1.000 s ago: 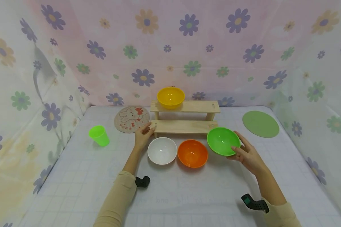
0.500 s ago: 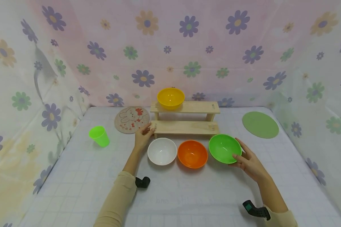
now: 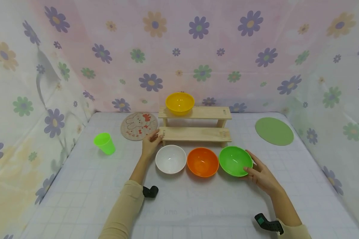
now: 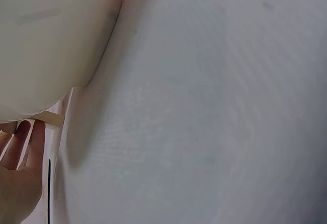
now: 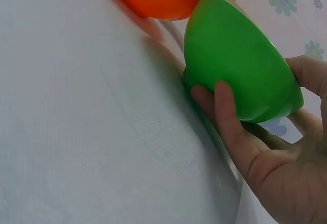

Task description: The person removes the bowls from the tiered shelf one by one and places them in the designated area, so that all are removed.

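My right hand point(image 3: 263, 176) grips a green bowl point(image 3: 234, 161) by its right side, thumb inside the rim. In the right wrist view, fingers press the outside of the green bowl point(image 5: 240, 60), low near its base. It is beside an orange bowl point(image 3: 202, 162), with a white bowl point(image 3: 171, 159) further left. My left hand point(image 3: 150, 144) holds the left end of the lower board of a two-tier wooden shelf point(image 3: 194, 134). The white bowl point(image 4: 51, 40) hides part of that hand's fingertips in the left wrist view.
A yellow bowl point(image 3: 179, 103) stands on the shelf's upper board, at its left. Left of the shelf lie a round rabbit-print mat point(image 3: 139, 126) and a green cup point(image 3: 105, 143). A round green mat point(image 3: 274, 131) is at the back right. Flowered cloth walls point(image 3: 179, 63) enclose the table.
My right hand has brought the green bowl toward me and down from in front of the shelf's right end, level with the orange bowl. My left hand has stayed in place.
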Available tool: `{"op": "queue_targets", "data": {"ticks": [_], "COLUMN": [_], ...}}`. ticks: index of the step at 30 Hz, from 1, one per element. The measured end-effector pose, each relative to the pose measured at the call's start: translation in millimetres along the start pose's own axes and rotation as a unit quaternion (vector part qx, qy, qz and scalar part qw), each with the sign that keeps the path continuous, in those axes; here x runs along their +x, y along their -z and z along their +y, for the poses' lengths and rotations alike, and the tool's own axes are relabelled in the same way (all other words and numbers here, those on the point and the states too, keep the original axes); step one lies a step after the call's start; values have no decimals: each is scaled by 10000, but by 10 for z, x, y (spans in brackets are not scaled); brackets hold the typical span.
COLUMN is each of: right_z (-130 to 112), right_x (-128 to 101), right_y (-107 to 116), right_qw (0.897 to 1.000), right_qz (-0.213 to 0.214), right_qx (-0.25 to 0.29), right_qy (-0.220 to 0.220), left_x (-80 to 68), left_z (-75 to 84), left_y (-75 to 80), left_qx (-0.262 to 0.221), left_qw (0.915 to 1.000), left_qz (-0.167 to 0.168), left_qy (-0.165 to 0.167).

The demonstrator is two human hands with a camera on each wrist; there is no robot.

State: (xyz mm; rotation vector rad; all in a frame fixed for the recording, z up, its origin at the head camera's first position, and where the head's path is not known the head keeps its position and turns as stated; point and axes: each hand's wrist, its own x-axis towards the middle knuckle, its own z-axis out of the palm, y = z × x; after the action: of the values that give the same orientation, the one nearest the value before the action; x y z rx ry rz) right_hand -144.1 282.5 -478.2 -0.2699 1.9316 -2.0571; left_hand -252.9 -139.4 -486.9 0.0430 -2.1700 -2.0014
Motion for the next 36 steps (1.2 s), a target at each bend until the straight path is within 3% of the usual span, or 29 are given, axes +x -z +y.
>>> {"op": "queue_targets", "data": {"ticks": [15, 25, 36], "right_z": [41, 33, 15], "right_x": [-26, 1, 19], "right_y": [-12, -22, -23], "right_qw": [9999, 9993, 9992], "right_qz": [-28, 36, -43], "right_qx": [44, -140, -222], "right_qy": [-101, -352, -336], "left_x": [4, 5, 9], "left_z": [-9, -11, -16], "left_y": [-9, -14, -16], "left_qx": [-2, 47, 5], "left_qw": [9999, 9999, 10000], "left_qz": [26, 75, 87], "left_qy": [160, 59, 30]}}
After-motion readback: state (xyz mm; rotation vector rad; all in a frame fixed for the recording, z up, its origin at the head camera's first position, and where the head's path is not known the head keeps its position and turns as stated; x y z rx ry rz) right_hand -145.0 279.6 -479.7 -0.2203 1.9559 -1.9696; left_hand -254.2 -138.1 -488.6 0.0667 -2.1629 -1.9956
